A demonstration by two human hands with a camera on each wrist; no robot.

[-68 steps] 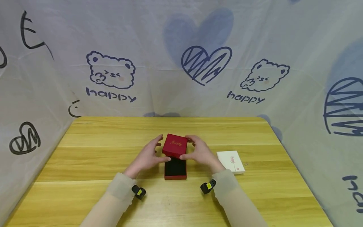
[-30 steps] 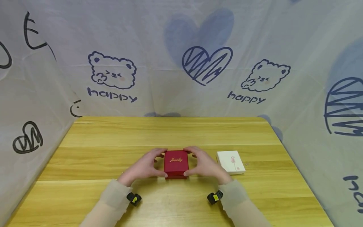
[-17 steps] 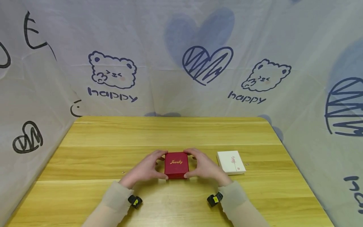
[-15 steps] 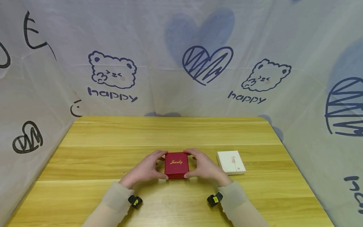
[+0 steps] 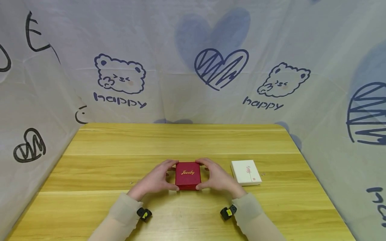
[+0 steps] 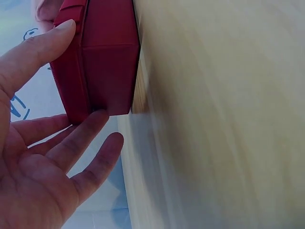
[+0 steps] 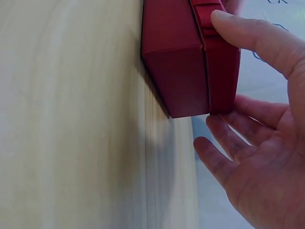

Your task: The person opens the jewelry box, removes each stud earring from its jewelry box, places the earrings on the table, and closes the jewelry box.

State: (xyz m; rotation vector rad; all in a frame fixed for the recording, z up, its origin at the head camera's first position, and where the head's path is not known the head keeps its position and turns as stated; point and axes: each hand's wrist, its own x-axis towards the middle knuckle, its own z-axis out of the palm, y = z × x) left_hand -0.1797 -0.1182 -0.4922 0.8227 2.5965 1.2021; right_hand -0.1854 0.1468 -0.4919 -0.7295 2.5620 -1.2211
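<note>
A square red jewelry box [image 5: 188, 173] with gold "Jewelry" lettering stands on the table. Its lid [image 7: 224, 71] sits on the base [image 6: 109, 71], with a narrow seam between them in both wrist views; a ribbon bow [image 7: 207, 16] shows on the lid's near side. The left hand [image 5: 155, 179] holds the lid's left side, thumb at the near corner and fingers at the far one. Mirroring it, the right hand [image 5: 215, 177] grips the right side. Both little fingers are off the box. The inside of the box is hidden under the lid.
To the right, close to the right hand, lies a flat white box [image 5: 245, 172] with a pink flower print. The wooden table [image 5: 120, 140] ends at a patterned cloth [image 5: 169, 83] behind and at the sides.
The lid, earlier held tilted above and behind the black-lined base, has come toward me and down onto it. Both hands came with it; over the last half second they barely moved.
</note>
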